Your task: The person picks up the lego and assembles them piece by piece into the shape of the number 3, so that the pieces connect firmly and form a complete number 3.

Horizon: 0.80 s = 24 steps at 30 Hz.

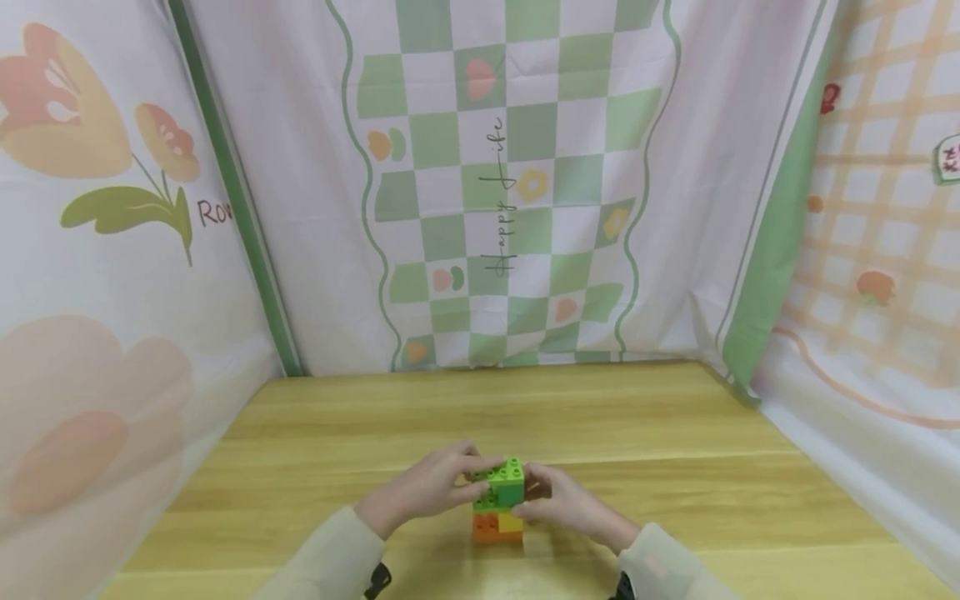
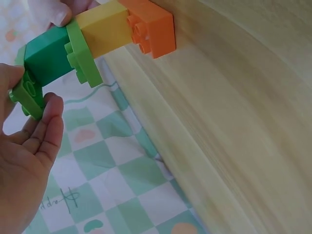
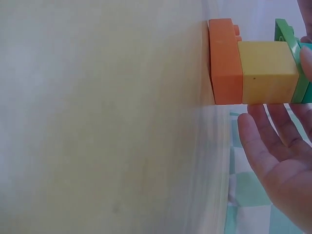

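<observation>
A short tower of toy building blocks stands upright on the table, between both hands. Its base is an orange brick (image 1: 486, 527), with a yellow block (image 3: 268, 73) above it. Higher up come a thin light green plate (image 2: 83, 53), a dark green block (image 2: 48, 54) and another light green plate (image 1: 510, 472) on top. My left hand (image 1: 438, 483) pinches the top plate between thumb and fingers. From the other side, my right hand (image 1: 558, 500) grips the tower around the dark green block, its lower fingers spread beside the yellow block.
The wooden table (image 1: 637, 417) extends behind and to both sides of the tower. Printed curtains hang around it: a checkered one (image 1: 510, 208) at the back, a flowered one (image 1: 112, 292) at left and a plaid one (image 1: 885, 250) at right.
</observation>
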Motion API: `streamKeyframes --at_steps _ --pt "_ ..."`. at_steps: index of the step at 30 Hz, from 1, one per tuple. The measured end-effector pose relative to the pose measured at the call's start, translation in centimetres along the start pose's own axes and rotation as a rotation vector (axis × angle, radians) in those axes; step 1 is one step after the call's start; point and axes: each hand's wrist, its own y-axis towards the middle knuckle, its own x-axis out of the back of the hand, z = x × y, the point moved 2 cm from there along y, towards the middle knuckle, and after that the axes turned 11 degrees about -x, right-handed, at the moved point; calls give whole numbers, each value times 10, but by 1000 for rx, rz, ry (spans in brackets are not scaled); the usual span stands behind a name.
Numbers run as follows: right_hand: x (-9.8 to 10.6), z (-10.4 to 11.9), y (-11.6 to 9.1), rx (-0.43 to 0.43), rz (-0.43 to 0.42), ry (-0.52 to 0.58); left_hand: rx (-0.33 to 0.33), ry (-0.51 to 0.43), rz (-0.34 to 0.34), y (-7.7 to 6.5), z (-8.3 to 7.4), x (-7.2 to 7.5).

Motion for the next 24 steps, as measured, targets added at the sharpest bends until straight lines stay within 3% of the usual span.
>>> streamKeyframes --at_steps 13,24 --pt "1 4 5 -16 -28 -17 40 -83 -65 2 14 1" --pt "3 4 12 -17 -43 -35 76 -190 -168 4 24 -2"
